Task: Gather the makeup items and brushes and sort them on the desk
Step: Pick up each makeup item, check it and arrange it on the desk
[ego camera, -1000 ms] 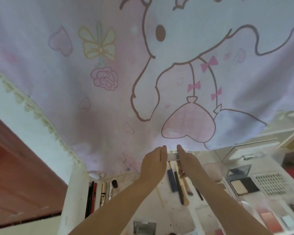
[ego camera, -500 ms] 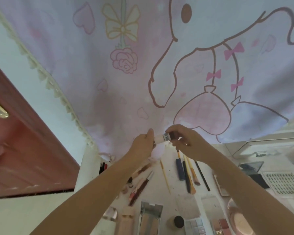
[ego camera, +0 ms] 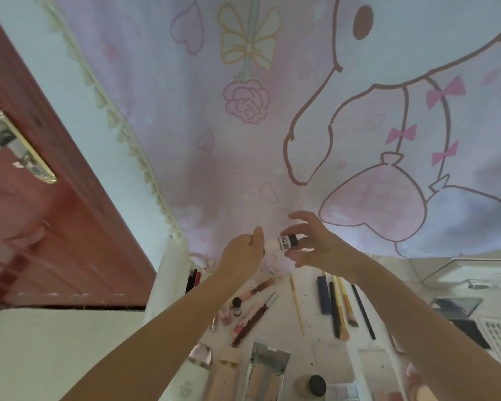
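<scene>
Holding a small pale tube with a printed white label and a dark brown cap (ego camera: 284,242) up in the air, the person has both hands raised in front of the pink cartoon-print cloth hanging (ego camera: 272,140) at the far end of the white desk (ego camera: 310,308). The tube lies almost level, its long axis running from nine o'clock to three o'clock, pale body toward nine and cap toward three. The left hand (ego camera: 240,253) is curled round the pale end and carries it. The right hand (ego camera: 313,241) sits just at three o'clock of the cap, thumb and forefinger closing on it, though blur hides whether they truly pinch; the other fingers are spread loose above.

So the tube lies between the two hands, and the right one is nearer the cap. I judge a twist or pull along that axis is at hand, the left steadying.

Below, toward six o'clock, lie a row of slim brushes and pencils (ego camera: 337,305) and, at about seven o'clock, a loose cluster of pink and dark red lip tubes (ego camera: 249,311), well apart from the hands.
</scene>
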A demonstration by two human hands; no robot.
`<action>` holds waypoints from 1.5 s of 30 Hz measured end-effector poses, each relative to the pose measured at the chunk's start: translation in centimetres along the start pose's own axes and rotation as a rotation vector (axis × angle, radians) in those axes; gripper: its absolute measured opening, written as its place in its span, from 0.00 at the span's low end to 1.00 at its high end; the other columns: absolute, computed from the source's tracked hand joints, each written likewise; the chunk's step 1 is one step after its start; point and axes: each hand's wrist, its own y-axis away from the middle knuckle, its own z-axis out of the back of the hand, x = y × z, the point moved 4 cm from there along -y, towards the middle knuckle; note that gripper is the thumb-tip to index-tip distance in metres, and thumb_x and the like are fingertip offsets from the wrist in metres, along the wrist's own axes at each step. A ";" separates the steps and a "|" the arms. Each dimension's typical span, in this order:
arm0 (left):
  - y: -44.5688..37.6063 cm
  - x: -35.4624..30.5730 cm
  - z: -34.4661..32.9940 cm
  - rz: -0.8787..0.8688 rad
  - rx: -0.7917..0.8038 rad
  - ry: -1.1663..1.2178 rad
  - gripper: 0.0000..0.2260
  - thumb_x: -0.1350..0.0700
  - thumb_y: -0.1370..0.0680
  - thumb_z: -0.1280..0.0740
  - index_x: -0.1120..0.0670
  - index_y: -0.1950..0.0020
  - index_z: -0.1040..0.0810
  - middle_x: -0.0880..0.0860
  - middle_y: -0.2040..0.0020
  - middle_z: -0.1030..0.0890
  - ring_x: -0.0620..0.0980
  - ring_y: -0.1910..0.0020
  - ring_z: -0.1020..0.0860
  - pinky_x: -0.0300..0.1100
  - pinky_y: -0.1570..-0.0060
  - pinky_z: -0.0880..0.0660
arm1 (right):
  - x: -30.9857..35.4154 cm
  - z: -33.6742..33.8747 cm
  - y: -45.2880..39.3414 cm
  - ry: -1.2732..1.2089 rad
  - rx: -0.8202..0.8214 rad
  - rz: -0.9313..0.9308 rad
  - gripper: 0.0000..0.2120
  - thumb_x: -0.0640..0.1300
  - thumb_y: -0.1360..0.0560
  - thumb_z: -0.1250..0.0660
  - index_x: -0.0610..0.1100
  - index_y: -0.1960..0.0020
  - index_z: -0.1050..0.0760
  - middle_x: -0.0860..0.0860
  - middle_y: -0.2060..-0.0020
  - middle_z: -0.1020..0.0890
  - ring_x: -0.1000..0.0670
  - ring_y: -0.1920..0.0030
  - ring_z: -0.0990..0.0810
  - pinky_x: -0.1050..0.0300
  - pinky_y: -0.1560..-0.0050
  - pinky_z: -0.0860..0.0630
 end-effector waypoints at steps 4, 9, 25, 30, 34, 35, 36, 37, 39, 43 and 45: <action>0.3 0.5 0.0 0.025 0.004 0.006 0.24 0.52 0.17 0.54 0.56 0.74 0.41 0.52 0.74 0.40 0.48 0.76 0.40 0.38 0.71 0.40 | -0.2 -0.8 -0.5 0.158 -0.013 -0.083 0.12 0.46 0.21 0.45 0.45 0.60 0.29 0.56 0.76 0.23 0.59 0.76 0.27 0.67 0.68 0.28; 0.3 2.6 0.3 0.124 0.026 0.050 0.24 0.49 0.18 0.52 0.56 0.73 0.39 0.52 0.72 0.36 0.48 0.74 0.37 0.39 0.69 0.38 | -0.5 -1.0 -0.2 -0.028 0.028 0.057 0.23 0.28 0.29 0.36 0.56 0.51 0.31 0.58 0.52 0.25 0.60 0.50 0.23 0.66 0.54 0.23; 2.5 6.0 -0.2 0.228 0.067 0.084 0.25 0.44 0.19 0.55 0.56 0.70 0.35 0.52 0.73 0.33 0.48 0.75 0.34 0.40 0.66 0.32 | -3.5 -5.7 -0.8 -0.116 0.040 -0.089 0.06 0.36 0.24 0.39 0.41 0.58 0.26 0.57 0.80 0.26 0.59 0.78 0.30 0.69 0.69 0.30; 2.5 8.9 1.8 0.184 -0.086 -0.300 0.17 0.51 0.18 0.51 0.61 0.45 0.29 0.50 0.60 0.27 0.53 0.54 0.27 0.44 0.52 0.31 | -5.7 -5.9 -1.5 0.171 -0.081 -0.129 0.03 0.41 0.24 0.37 0.44 0.56 0.26 0.53 0.70 0.26 0.57 0.71 0.28 0.70 0.66 0.31; 1.2 12.7 1.5 0.220 -0.226 -0.547 0.16 0.55 0.18 0.50 0.62 0.36 0.34 0.59 0.37 0.29 0.55 0.37 0.31 0.41 0.38 0.36 | -6.1 -6.3 -3.1 0.531 -0.091 -0.065 0.08 0.44 0.24 0.38 0.40 0.50 0.25 0.51 0.62 0.25 0.53 0.60 0.27 0.73 0.64 0.33; 0.9 13.3 1.0 0.230 -0.260 -0.511 0.17 0.55 0.18 0.50 0.63 0.33 0.37 0.60 0.33 0.33 0.56 0.32 0.36 0.42 0.33 0.39 | -6.4 -6.6 -3.6 0.566 -0.080 -0.068 0.09 0.44 0.24 0.38 0.40 0.49 0.26 0.51 0.61 0.25 0.52 0.59 0.27 0.72 0.63 0.33; 0.6 13.7 0.6 0.242 -0.284 -0.474 0.19 0.55 0.18 0.51 0.63 0.30 0.41 0.61 0.29 0.39 0.57 0.28 0.42 0.43 0.28 0.44 | -6.7 -6.9 -4.1 0.600 -0.069 -0.076 0.09 0.44 0.24 0.39 0.39 0.49 0.26 0.51 0.60 0.25 0.52 0.59 0.27 0.69 0.60 0.32; 0.5 14.1 0.1 0.275 -0.295 -0.439 0.21 0.55 0.18 0.51 0.63 0.27 0.45 0.61 0.26 0.44 0.57 0.25 0.48 0.44 0.26 0.50 | -7.1 -7.2 -4.6 0.629 -0.055 -0.086 0.09 0.45 0.24 0.39 0.40 0.50 0.26 0.50 0.60 0.25 0.52 0.59 0.27 0.65 0.57 0.30; 0.3 15.3 -0.6 0.378 -0.298 -0.387 0.24 0.53 0.18 0.53 0.62 0.25 0.53 0.60 0.24 0.53 0.56 0.24 0.56 0.46 0.26 0.55 | -8.0 -7.9 -5.6 0.681 -0.015 -0.113 0.07 0.45 0.23 0.39 0.41 0.53 0.28 0.49 0.61 0.26 0.51 0.59 0.28 0.62 0.56 0.30; 0.0 18.0 -1.7 0.478 -0.234 -0.473 0.26 0.50 0.18 0.54 0.62 0.25 0.59 0.59 0.24 0.59 0.57 0.24 0.60 0.48 0.26 0.57 | -9.2 -8.6 -7.2 0.757 0.048 -0.168 0.05 0.45 0.23 0.40 0.43 0.54 0.29 0.49 0.60 0.27 0.51 0.59 0.29 0.61 0.57 0.31; -0.1 18.9 -2.1 0.502 -0.197 -0.492 0.27 0.50 0.18 0.54 0.62 0.25 0.60 0.59 0.24 0.59 0.57 0.24 0.60 0.48 0.26 0.57 | -9.8 -8.9 -7.7 0.786 0.079 -0.197 0.06 0.45 0.23 0.40 0.42 0.53 0.29 0.49 0.60 0.26 0.51 0.59 0.28 0.61 0.56 0.30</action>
